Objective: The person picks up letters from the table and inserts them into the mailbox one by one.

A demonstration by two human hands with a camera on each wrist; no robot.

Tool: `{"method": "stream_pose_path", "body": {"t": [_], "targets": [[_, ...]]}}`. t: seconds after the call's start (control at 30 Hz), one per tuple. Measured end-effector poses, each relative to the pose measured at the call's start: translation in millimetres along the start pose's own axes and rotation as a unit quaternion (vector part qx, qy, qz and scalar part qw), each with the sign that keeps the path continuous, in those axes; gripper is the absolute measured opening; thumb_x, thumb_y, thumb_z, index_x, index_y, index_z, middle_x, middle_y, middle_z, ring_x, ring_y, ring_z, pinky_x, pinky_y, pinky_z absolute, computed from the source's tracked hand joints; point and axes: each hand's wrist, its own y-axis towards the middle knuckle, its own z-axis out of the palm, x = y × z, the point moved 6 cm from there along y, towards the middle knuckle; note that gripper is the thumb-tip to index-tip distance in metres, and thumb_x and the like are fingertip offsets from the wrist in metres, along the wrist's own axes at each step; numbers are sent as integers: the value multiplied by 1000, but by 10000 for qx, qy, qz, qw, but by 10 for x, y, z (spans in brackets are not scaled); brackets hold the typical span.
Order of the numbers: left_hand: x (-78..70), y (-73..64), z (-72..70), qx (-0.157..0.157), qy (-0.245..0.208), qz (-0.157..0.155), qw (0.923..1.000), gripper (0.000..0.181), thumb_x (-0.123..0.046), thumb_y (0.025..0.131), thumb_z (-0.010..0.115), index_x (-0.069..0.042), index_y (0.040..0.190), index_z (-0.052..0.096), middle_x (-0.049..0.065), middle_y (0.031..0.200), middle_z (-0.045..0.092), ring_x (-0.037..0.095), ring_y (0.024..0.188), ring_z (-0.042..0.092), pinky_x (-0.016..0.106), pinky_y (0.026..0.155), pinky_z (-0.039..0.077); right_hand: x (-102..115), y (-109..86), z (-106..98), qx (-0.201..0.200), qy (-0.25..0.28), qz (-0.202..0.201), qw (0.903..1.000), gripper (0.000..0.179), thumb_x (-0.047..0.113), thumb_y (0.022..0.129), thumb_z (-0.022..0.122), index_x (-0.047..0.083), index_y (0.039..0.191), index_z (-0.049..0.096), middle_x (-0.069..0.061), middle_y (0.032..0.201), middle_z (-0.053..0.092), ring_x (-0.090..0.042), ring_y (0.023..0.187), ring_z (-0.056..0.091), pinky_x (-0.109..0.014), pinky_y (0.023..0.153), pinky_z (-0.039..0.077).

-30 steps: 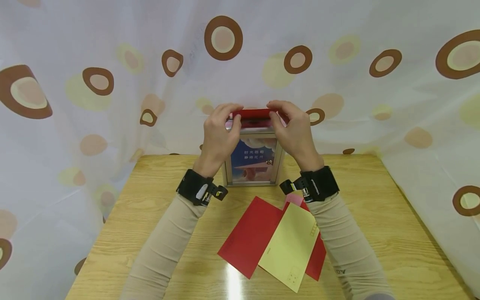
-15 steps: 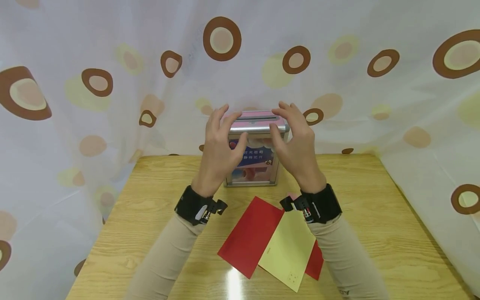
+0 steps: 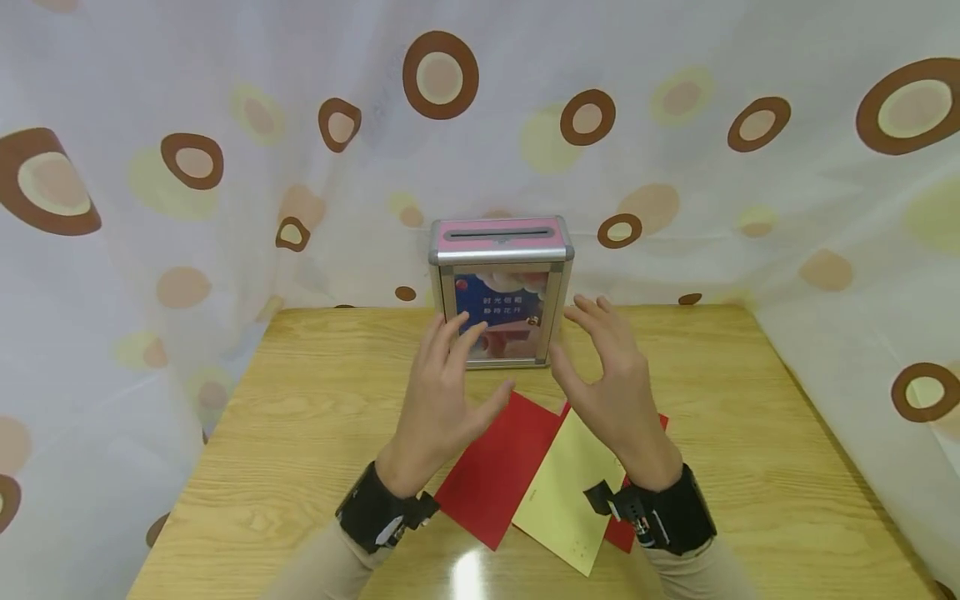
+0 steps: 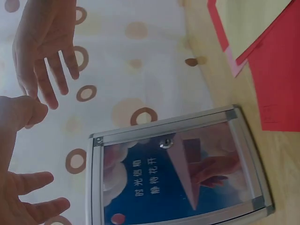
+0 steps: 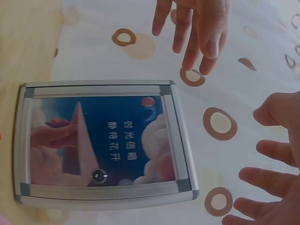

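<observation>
A pink-topped mailbox [image 3: 501,292] with a silver frame stands upright at the back of the table, a slot [image 3: 498,234] across its top. Its glazed front bears a blue picture, white characters and a small lock [image 5: 98,176]. My left hand [image 3: 442,400] hovers in front of the box's lower left, fingers spread and holding nothing. Opposite it, my right hand [image 3: 611,383] is held in the air at the box's lower right, fingers apart, also with nothing in it. Below and between them lie a red envelope [image 3: 495,471] and a yellow envelope [image 3: 570,492].
More red paper [image 3: 619,533] shows from under the yellow envelope, partly hidden by the right hand and wrist. The wooden table [image 3: 315,400] meets a white curtain [image 3: 495,158] with brown rings right behind the box and along both sides.
A second ago both hands held a red envelope at the slot; half a second ago it was gone from view and the fingers had parted. Both hands have since drawn back and down toward me.
</observation>
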Motion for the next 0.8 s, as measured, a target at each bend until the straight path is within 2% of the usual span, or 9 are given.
{"method": "stream_pose_path", "body": {"t": [0.27,0.4,0.5,0.67,0.8], "targets": [[16,-375,197,764,598,-425,9944,83,-56,82,66,-6,143,43,18,146,41,39,141,23,61,111,29,-146,-498,29,490,-197,752,9958,51,14,80,75,-1,126,59,-24,136,53,-42,134,36,-71,95,40],[6,-536,242,1024,768,-586,9900,88,-61,81,63,-7,145,40,17,148,39,40,143,17,61,112,28,-215,-708,28,765,-347,1172,9895,57,18,80,77,1,130,57,-23,140,50,-44,135,33,-72,91,43],[19,-653,267,1214,861,-765,9859,91,-65,79,62,-7,146,38,17,149,38,40,143,16,63,110,29,-267,-845,31,1024,-453,1458,9830,62,20,80,77,1,134,53,-23,142,48,-46,136,29,-73,92,41],[64,-858,324,1765,872,-1224,9728,104,-78,77,55,-11,152,29,16,152,35,41,144,11,66,112,22,-312,-1028,31,1425,-694,1722,9722,73,27,80,77,-1,140,46,-25,142,46,-51,134,28,-75,97,35],[166,-983,357,2139,999,-1563,9591,111,-86,75,48,-13,155,23,14,156,30,39,146,4,65,115,15,-332,-1127,59,1739,-977,1735,9644,87,42,78,78,-3,144,40,-26,144,45,-55,132,29,-76,100,30]]}}
